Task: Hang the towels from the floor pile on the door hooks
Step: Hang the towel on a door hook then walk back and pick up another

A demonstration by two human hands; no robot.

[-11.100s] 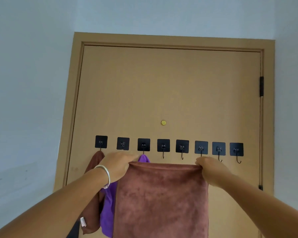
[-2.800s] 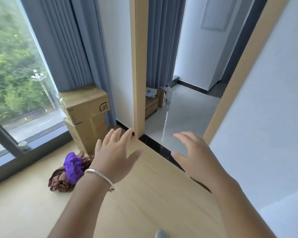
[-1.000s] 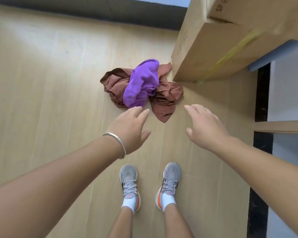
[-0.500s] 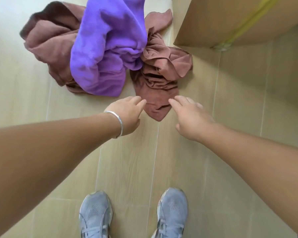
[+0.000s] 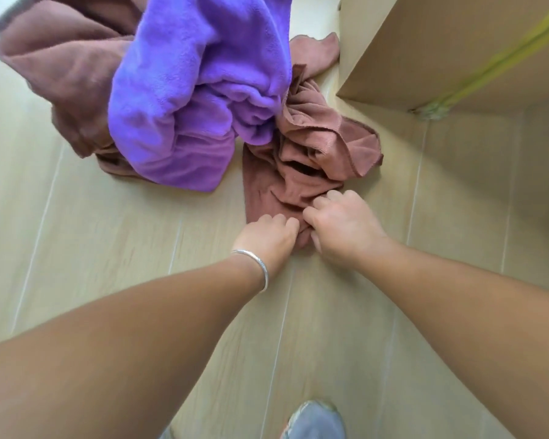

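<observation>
A pile of towels lies on the wooden floor. A crumpled brown towel forms its near right part, a purple towel is draped over the middle, and another brown towel sits at the left. My left hand, with a silver bangle on the wrist, pinches the nearest corner of the right brown towel. Right beside it, my right hand grips the same corner, fingers curled into the cloth. The door and its hooks are out of view.
A large cardboard box stands on the floor at the upper right, close to the pile. One grey shoe shows at the bottom edge. Light wooden floorboards spread to the left and below.
Both hands have reached forward and closed on the near corner of the brown towel; half a second ago their fingers were extended just short of it. The view has dropped closer to the pile.
</observation>
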